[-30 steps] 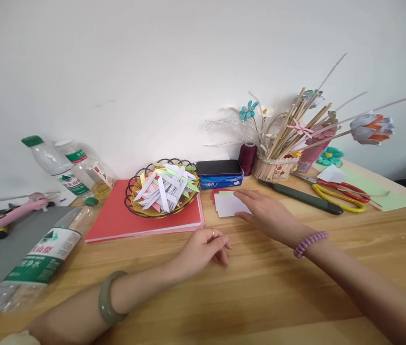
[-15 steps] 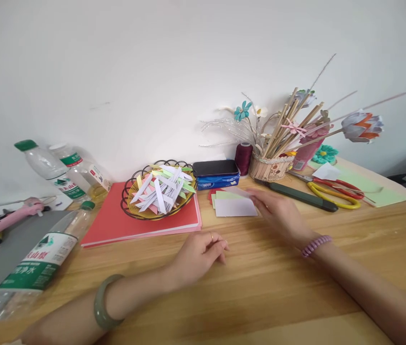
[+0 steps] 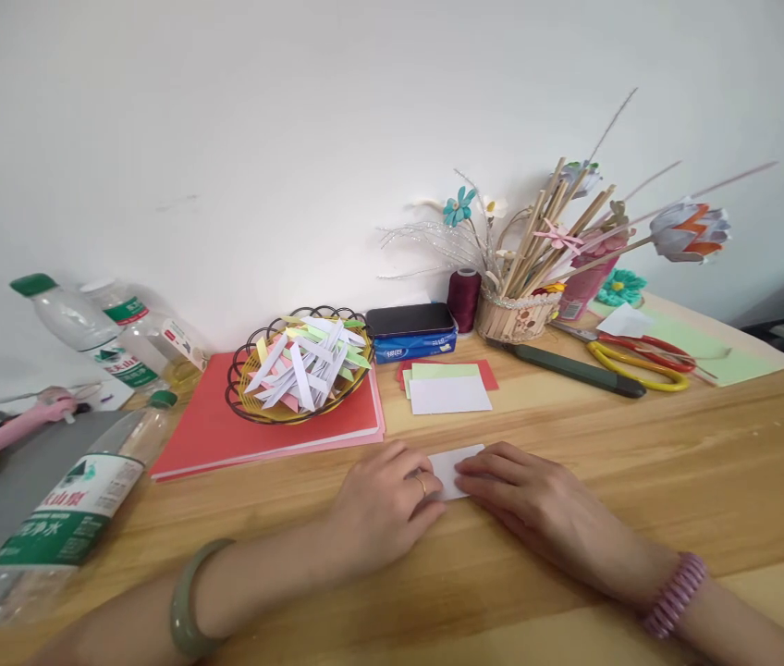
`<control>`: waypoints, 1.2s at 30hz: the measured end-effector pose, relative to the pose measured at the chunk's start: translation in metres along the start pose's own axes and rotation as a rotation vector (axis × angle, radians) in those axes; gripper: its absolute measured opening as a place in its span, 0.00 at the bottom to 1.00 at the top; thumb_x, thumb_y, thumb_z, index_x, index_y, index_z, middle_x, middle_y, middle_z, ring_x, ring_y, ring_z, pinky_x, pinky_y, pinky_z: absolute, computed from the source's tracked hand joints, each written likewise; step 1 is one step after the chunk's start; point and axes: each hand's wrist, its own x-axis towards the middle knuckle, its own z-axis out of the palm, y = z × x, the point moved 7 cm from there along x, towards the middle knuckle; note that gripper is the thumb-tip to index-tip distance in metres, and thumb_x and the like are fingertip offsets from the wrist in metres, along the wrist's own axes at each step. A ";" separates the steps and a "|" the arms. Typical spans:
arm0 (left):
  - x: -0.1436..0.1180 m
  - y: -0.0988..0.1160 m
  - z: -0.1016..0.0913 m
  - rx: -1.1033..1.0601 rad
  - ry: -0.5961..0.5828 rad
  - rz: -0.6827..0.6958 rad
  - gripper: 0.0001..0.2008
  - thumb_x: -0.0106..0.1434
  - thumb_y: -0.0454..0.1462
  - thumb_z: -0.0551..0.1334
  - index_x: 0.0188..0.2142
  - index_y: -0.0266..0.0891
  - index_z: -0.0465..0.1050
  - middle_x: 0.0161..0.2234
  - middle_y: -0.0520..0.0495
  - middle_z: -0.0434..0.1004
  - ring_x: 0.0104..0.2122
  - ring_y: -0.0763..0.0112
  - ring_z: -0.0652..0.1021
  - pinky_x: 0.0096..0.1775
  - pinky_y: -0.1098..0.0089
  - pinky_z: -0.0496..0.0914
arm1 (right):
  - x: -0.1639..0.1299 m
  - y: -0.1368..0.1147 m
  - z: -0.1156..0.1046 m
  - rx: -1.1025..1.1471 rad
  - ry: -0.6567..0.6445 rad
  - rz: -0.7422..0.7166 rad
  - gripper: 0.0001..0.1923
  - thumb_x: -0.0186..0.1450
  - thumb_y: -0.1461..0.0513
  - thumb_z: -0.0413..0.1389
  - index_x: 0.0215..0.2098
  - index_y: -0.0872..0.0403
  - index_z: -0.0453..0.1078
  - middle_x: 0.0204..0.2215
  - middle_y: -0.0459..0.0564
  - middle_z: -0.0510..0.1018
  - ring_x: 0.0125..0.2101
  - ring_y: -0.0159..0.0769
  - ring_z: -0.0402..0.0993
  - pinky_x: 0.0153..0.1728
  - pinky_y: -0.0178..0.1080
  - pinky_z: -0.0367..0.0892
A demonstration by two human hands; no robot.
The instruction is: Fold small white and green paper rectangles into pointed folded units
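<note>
Worktop (image 3: 642, 462) carries all items; left hand (image 3: 382, 504) and right hand (image 3: 537, 504) rest flat, fingers pressing a small white paper (image 3: 458, 465) between them, neither clenched; paper lies at 12 o'clock from both hands, long axis running 9 to 3; its lower part is hidden under fingers; paper stack (image 3: 447, 388) sits further at 12 o'clock.

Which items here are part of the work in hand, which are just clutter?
In use:
left hand
right hand
white paper slip, flat on the table under both hands
stack of paper cards
basket of folded strips

Lying about:
scissors
water bottle
glue gun
thread spool
</note>
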 end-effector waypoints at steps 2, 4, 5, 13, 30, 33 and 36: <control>0.001 -0.003 -0.003 -0.064 0.016 -0.060 0.07 0.63 0.34 0.59 0.32 0.38 0.76 0.32 0.49 0.76 0.35 0.67 0.72 0.38 0.68 0.67 | 0.000 0.013 0.000 0.113 -0.009 0.096 0.12 0.67 0.63 0.46 0.40 0.52 0.73 0.39 0.52 0.76 0.40 0.38 0.71 0.39 0.41 0.68; 0.001 -0.009 -0.005 -0.141 0.022 -0.158 0.07 0.62 0.34 0.60 0.30 0.39 0.77 0.30 0.51 0.76 0.33 0.69 0.72 0.37 0.69 0.66 | -0.001 0.026 0.000 0.194 -0.012 0.200 0.13 0.67 0.61 0.47 0.35 0.52 0.73 0.37 0.51 0.76 0.38 0.37 0.71 0.39 0.40 0.67; 0.002 -0.012 -0.005 -0.175 0.019 -0.210 0.07 0.61 0.33 0.61 0.29 0.40 0.77 0.29 0.52 0.77 0.33 0.70 0.73 0.36 0.70 0.65 | -0.002 0.031 -0.001 0.213 -0.011 0.245 0.13 0.67 0.59 0.47 0.33 0.52 0.73 0.36 0.51 0.76 0.37 0.37 0.72 0.38 0.40 0.67; -0.004 -0.029 0.004 -0.305 -0.073 -0.527 0.08 0.60 0.35 0.61 0.31 0.44 0.80 0.27 0.53 0.78 0.31 0.68 0.73 0.34 0.71 0.64 | -0.009 0.053 -0.003 0.246 -0.036 0.527 0.13 0.66 0.54 0.48 0.30 0.52 0.66 0.25 0.46 0.75 0.24 0.33 0.70 0.25 0.35 0.65; 0.001 -0.030 0.001 -0.205 -0.100 -0.568 0.02 0.60 0.33 0.59 0.33 0.39 0.69 0.30 0.52 0.76 0.33 0.68 0.75 0.34 0.71 0.65 | -0.017 0.050 0.005 0.083 0.029 0.634 0.06 0.64 0.57 0.45 0.32 0.50 0.58 0.25 0.45 0.72 0.23 0.35 0.69 0.26 0.38 0.62; 0.002 -0.030 0.003 -0.154 -0.132 -0.552 0.01 0.61 0.33 0.59 0.34 0.39 0.68 0.31 0.52 0.76 0.33 0.68 0.75 0.35 0.70 0.65 | -0.016 0.048 0.004 0.047 0.042 0.620 0.06 0.64 0.57 0.45 0.32 0.50 0.57 0.26 0.45 0.72 0.24 0.36 0.69 0.27 0.38 0.62; 0.003 -0.029 0.003 -0.126 -0.153 -0.541 0.01 0.62 0.34 0.58 0.34 0.39 0.68 0.31 0.51 0.76 0.33 0.68 0.75 0.36 0.69 0.65 | -0.014 0.046 0.004 0.029 0.042 0.612 0.06 0.64 0.57 0.44 0.32 0.50 0.57 0.26 0.46 0.72 0.25 0.36 0.69 0.27 0.38 0.62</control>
